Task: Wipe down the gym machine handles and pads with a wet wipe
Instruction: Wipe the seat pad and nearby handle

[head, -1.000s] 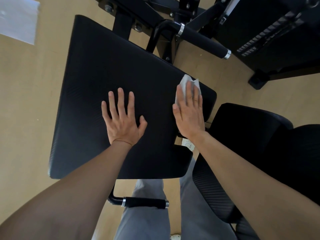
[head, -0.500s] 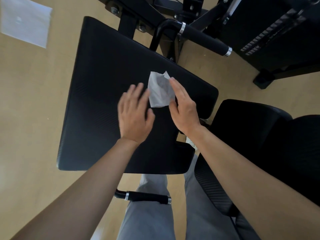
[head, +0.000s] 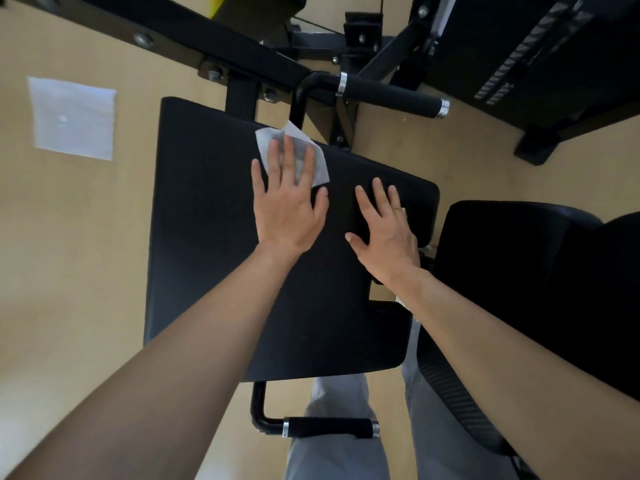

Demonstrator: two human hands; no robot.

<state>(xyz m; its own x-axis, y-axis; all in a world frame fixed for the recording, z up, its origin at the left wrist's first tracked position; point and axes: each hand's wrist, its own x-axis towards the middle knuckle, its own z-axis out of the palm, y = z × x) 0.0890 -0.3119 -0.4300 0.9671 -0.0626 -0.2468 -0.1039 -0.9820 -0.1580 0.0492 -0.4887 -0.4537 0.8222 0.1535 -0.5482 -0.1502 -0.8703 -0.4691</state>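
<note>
The wet wipe (head: 319,168) lies flat under my left fingers (head: 275,157), which are spread and straight and press it onto the black pad (head: 207,237). Only its far corners and one side stick out past my fingertips, right at the pad's far edge. My left hand (head: 287,209) does the wiping. My right hand (head: 384,226) lies just beside it, palm down on the bare pad, and holds nothing. Its fingers (head: 379,192) are straight and a little apart, and I judge that it is steadying the pad.

As for progress, I take this to be the middle of the pad step. The wipe sits at the far rim, and most of the surface lies on the near side of my fingers. The dark cover shows no damp sheen (so I cannot tell which parts are already done).

The handles look like work still ahead. The upper handle (head: 391,95) runs just beyond my fingertips, apart from the wipe. The lower handle (head: 329,427) sits well back from my fingers, under my forearms by my grey trousers (head: 332,452). Neither hand touches either one. A second black cushion (head: 519,271) stands off past my right fingers, and it may need wiping too. Far out past my left fingers, a pale sheet (head: 72,117) lies on the floor.
</note>
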